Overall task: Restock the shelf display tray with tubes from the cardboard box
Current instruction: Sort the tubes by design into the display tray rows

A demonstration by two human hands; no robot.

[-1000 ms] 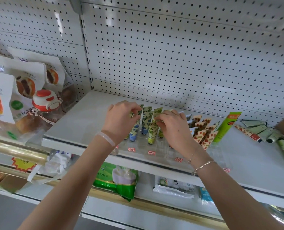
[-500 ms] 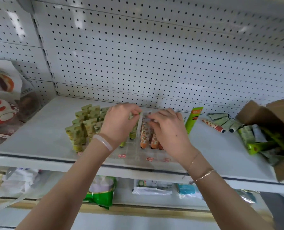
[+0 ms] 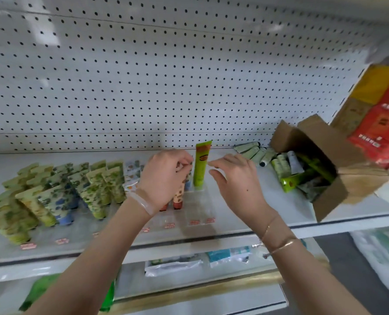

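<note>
A clear display tray (image 3: 200, 214) stands on the white shelf (image 3: 268, 214). Rows of green and blue patterned tubes (image 3: 59, 192) fill its left part. My left hand (image 3: 166, 178) has its fingers curled round the top of an orange patterned tube (image 3: 178, 197) standing in the tray. Just right of it, a bright green tube (image 3: 200, 164) stands upright in a slot. My right hand (image 3: 236, 180) hovers beside the green tube with fingers spread and holds nothing. The open cardboard box (image 3: 325, 201) lies on its side at the right, with several tubes (image 3: 302, 171) in it.
Several pale green tubes (image 3: 255, 152) lie loose on the shelf by the pegboard back wall (image 3: 166, 76). Red and yellow packs (image 3: 384, 114) hang over the box at the far right. Bagged goods (image 3: 173, 267) lie on the lower shelf.
The view has swung right, so the box now shows in full. Both hands moved to the tray's right end. My right hand has come off the tubes and opened.
</note>
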